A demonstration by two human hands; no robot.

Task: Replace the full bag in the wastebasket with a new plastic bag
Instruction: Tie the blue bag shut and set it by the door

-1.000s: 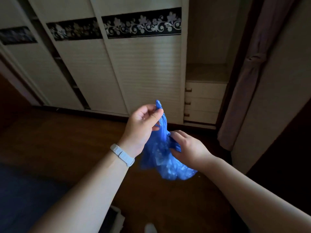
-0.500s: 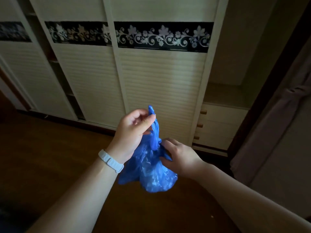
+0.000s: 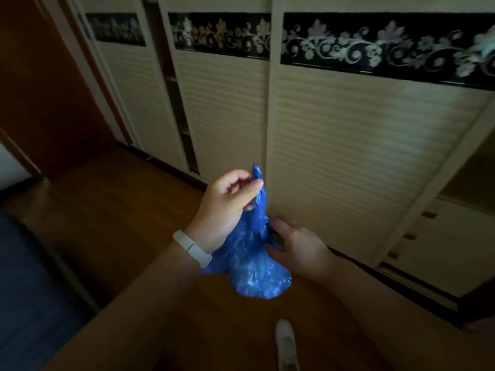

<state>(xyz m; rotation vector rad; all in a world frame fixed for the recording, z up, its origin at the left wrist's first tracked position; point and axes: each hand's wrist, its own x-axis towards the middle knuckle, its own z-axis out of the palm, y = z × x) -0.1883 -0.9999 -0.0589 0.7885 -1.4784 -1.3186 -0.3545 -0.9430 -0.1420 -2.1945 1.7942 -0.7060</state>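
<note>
Swinging left since a moment ago, the view is filling with wardrobe doors (image 3: 348,156), both hands are keeping their same hold on the blue bag (image 3: 249,266), and a white shoe (image 3: 286,341) is coming in at the bottom edge.

Fingers (image 3: 241,180) of the left hand (image 3: 225,207) are curling in against the thumb and pinching the bag's twisted top, just left of centre frame. Lower and to the right, the right hand (image 3: 300,253) is taking a fold at the bag's middle between forefinger and thumb, though blur is softening the detail there. The bag is hanging bunched between the two hands, in the air above the floor, not yet opened.

This is looking like the opening-out step. The hands should be rubbing the two layers apart near the mouth, finding the rim, then drawing it wide gently. Film this thin is likely clinging to itself, and a hard yank is risking a tear. The wastebasket is not showing anywhere, so fitting is waiting.

A white wristband (image 3: 191,249) is sitting on the left wrist. Beneath, a wooden floor (image 3: 120,210) is running up to the doors, which are carrying a dark floral band (image 3: 348,49) across the upper frame. Drawers (image 3: 442,250) are showing at the right edge, a brown door (image 3: 40,89) at upper left, and a dark blue surface (image 3: 26,290) at lower left.
</note>
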